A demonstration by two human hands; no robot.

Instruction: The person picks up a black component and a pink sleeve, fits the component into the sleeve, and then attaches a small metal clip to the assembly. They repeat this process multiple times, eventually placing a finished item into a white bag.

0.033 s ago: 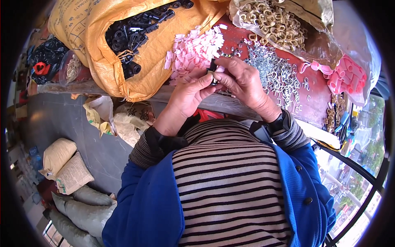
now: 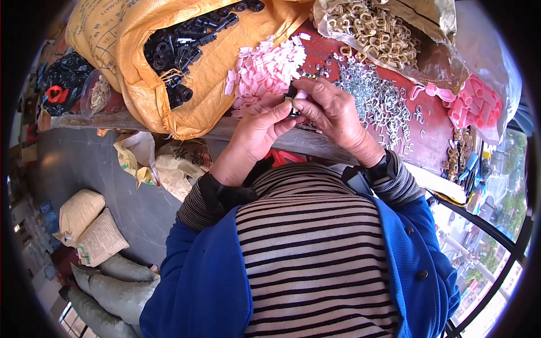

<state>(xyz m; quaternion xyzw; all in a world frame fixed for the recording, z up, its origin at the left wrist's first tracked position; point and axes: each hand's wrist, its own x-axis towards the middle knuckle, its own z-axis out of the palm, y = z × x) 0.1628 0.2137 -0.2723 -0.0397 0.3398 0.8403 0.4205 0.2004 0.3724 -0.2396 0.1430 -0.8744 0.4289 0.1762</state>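
Note:
Close together over the table's near edge, both my hands are closed around one small job. My left hand (image 2: 256,130) pinches a small black plastic part (image 2: 292,91), mostly covered by the fingers. With thumb and forefinger, my right hand (image 2: 341,118) holds a small pink plastic piece (image 2: 301,94) against that part. Just beyond the fingers lies a heap of similar pink pieces (image 2: 265,70). Black tubular parts (image 2: 183,48) fill the open mouth of an orange woven sack (image 2: 211,98) to the left.
Silvery U-shaped metal clips (image 2: 389,107) and small metal bits (image 2: 358,84) spread over the red tabletop (image 2: 431,127). Brass-coloured buckles (image 2: 375,34) sit in a bag at the back. Pink tubes (image 2: 476,104) lie at the right. Filled sacks (image 2: 101,236) stand on the floor (image 2: 84,169).

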